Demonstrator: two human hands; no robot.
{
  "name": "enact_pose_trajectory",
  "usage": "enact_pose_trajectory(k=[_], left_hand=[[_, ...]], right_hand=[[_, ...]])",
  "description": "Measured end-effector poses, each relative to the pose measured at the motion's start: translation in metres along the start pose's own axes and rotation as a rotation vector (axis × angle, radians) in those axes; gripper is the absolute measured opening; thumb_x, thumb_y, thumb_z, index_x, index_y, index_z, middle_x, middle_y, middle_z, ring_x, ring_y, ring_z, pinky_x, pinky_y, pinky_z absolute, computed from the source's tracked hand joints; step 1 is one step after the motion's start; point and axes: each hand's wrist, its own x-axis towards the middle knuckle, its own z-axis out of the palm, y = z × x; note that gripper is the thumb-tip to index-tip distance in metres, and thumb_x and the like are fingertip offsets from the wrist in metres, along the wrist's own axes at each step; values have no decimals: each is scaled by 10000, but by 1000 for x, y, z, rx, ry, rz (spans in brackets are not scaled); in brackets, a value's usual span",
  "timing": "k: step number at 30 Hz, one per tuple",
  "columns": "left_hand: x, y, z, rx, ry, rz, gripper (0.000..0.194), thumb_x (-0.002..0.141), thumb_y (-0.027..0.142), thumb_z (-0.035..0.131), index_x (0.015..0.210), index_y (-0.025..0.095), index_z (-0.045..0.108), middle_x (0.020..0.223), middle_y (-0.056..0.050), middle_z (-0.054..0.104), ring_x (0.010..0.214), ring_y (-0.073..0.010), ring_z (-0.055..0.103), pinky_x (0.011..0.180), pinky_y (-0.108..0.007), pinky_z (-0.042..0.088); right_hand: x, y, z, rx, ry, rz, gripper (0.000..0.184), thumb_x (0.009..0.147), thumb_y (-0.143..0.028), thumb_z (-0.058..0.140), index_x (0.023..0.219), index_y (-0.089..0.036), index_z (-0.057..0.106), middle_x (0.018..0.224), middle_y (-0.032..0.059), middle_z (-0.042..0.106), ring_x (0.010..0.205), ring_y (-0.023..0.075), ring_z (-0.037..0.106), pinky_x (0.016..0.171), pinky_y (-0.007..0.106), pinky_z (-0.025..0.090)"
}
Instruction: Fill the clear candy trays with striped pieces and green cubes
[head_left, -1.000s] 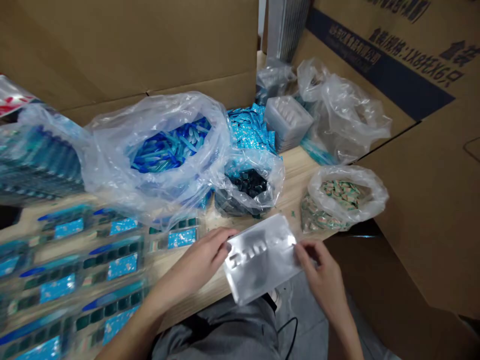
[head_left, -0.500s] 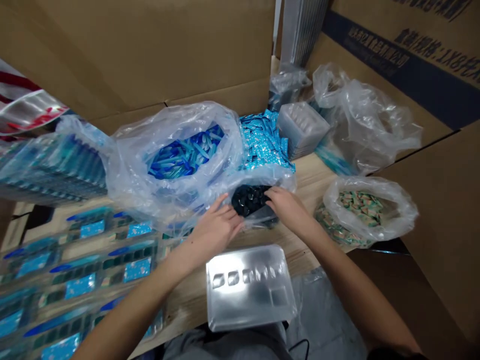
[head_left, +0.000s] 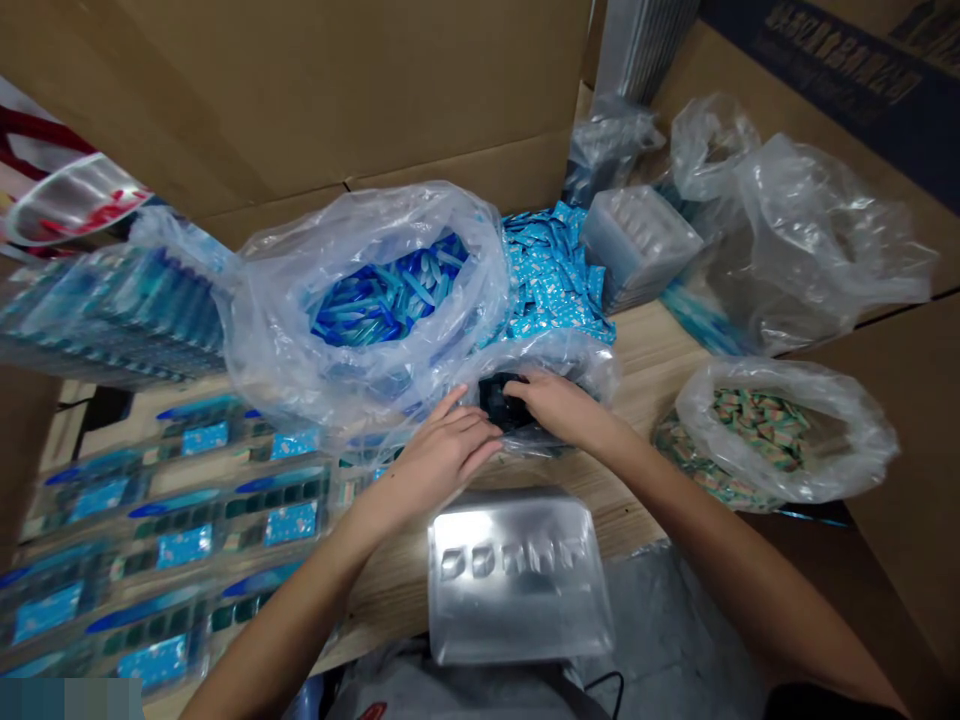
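Both of my hands reach into a small clear bag of black pieces (head_left: 501,400) at the middle of the table. My right hand (head_left: 559,408) lies over the black pieces with its fingers curled down among them. My left hand (head_left: 442,455) rests at the bag's left rim, fingers stretched forward and held together. An empty clear plastic blister tray (head_left: 517,575) with a row of small pockets lies at the table's near edge, just below my hands.
A big bag of blue sticks (head_left: 386,295) stands behind my left hand. Light blue packets (head_left: 551,275), a stack of clear trays (head_left: 637,245), a bag of green pieces (head_left: 757,425) and filled blister packs (head_left: 180,525) lie around. Cardboard boxes (head_left: 337,90) wall the wooden table (head_left: 652,345).
A second ago both hands held the clear tray. It now lies on the table edge, and both hands have moved forward into the bag of black pieces.
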Motion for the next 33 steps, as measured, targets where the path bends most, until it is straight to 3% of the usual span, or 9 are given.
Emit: enact_pose_trajectory(k=[3, 8, 10, 14, 19, 23, 26, 30, 33], left_hand=[[-4, 1, 3, -23, 21, -26, 291, 1030, 282, 413, 1088, 145, 663, 1009, -67, 738, 1048, -198, 667, 1181, -537, 330], [-5, 0, 13, -21, 77, -31, 280, 1019, 278, 430, 1026, 146, 676, 988, -84, 723, 1100, -221, 646, 1183, -558, 321], [-5, -1, 15, -4, 88, -30, 294, 1019, 285, 421, 1001, 140, 676, 986, -101, 717, 1105, -230, 643, 1177, -565, 327], [-12, -1, 10, -94, 79, -51, 260, 1021, 232, 409, 1085, 149, 648, 1048, -84, 726, 1110, -207, 645, 1183, -555, 319], [-21, 2, -5, -273, 203, -96, 211, 1008, 229, 460, 1095, 188, 648, 1090, -61, 732, 1096, -189, 660, 1152, -512, 380], [-4, 5, -9, -391, 370, -174, 220, 993, 211, 468, 1108, 191, 654, 1118, -85, 712, 1101, -199, 650, 1018, -410, 506], [20, 5, -3, -511, 364, -222, 237, 956, 196, 510, 1149, 185, 647, 1177, -97, 680, 1086, -204, 651, 974, -372, 527], [41, 2, 5, -580, 354, -249, 322, 934, 212, 544, 1250, 183, 598, 1181, -105, 659, 976, -188, 678, 876, -328, 562], [46, 0, 7, -601, 365, -253, 307, 931, 203, 538, 1226, 181, 624, 1192, -108, 652, 1038, -203, 656, 942, -354, 530]], right_hand=[[-7, -3, -3, 33, -11, 39, 393, 883, -7, 411, 1160, -130, 660, 1081, 149, 648, 967, 257, 641, 867, 368, 493], [-5, -18, -1, 145, -49, 3, 552, 834, -160, 653, 1369, -204, 523, 1352, 176, 486, 1160, 327, 563, 960, 448, 454], [2, -21, 2, 182, -44, 8, 472, 799, -151, 691, 1260, -194, 602, 1291, 175, 496, 1133, 347, 562, 941, 476, 449], [8, -19, 1, 300, 23, -5, 321, 703, 12, 626, 953, -186, 668, 1018, 70, 550, 916, 233, 594, 874, 360, 451], [-16, -14, -1, 559, 302, 65, 251, 715, -36, 532, 877, -203, 627, 984, 56, 566, 924, 230, 564, 881, 366, 432], [-30, -15, 9, 901, 471, 155, 245, 773, -252, 589, 1017, -227, 600, 788, 6, 587, 692, 194, 562, 699, 340, 470], [-30, -21, 13, 1183, 509, 193, 325, 757, -359, 630, 1053, -237, 575, 690, -25, 575, 606, 173, 573, 603, 308, 465], [-31, -27, 5, 1473, 473, 193, 371, 680, -342, 687, 1023, -244, 586, 820, -1, 646, 657, 161, 623, 576, 277, 477], [-34, -30, -2, 1602, 413, 194, 386, 625, -268, 707, 1000, -240, 617, 835, 3, 670, 680, 157, 636, 578, 257, 492]])
